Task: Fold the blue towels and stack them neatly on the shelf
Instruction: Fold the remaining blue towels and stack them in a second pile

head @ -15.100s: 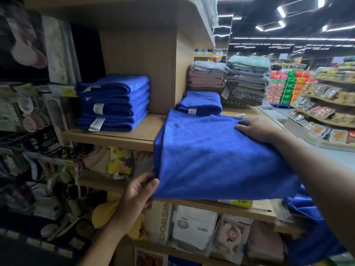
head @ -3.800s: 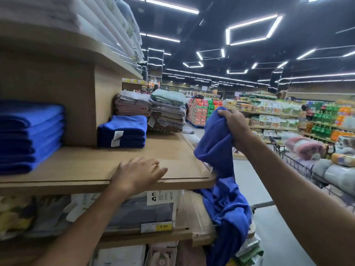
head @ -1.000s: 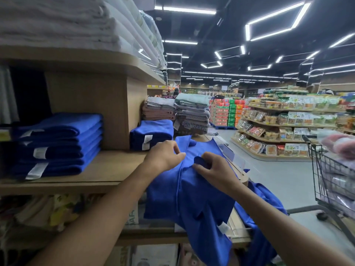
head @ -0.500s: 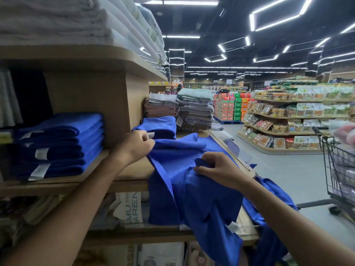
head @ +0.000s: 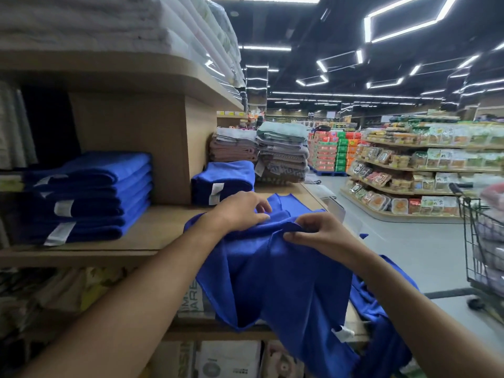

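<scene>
The left hand (head: 240, 211) lies knuckles-up on an unfolded bright-blue cloth towel (head: 278, 285). Its fingers curl down into the fabric near the top edge and gather a fold; the thumb is hidden. Just to its right, the right hand (head: 319, 236) pinches a raised ridge of the same towel between thumb and bent fingers. The two hands are close but do not touch.

The towel lies under both hands on the front edge of a light wooden shelf (head: 152, 233), and most of it hangs below them over the shelf lip. More blue cloth hangs under the right forearm; whether it belongs to the same towel cannot be told.

Just beyond the left hand, a small pile of folded blue towels (head: 223, 181) with a white label stands beside a wooden divider panel (head: 169, 148). Well to the left of the left hand, on the same shelf, sits a taller stack of folded blue towels (head: 92, 195), labels facing out. Farther beyond both hands are stacks of grey, brown and pale-green folded towels (head: 281, 156). Far to the right of the right hand stands a wire shopping trolley (head: 480, 241). Above the hands, white folded linens (head: 109, 25) fill the upper shelf.
</scene>
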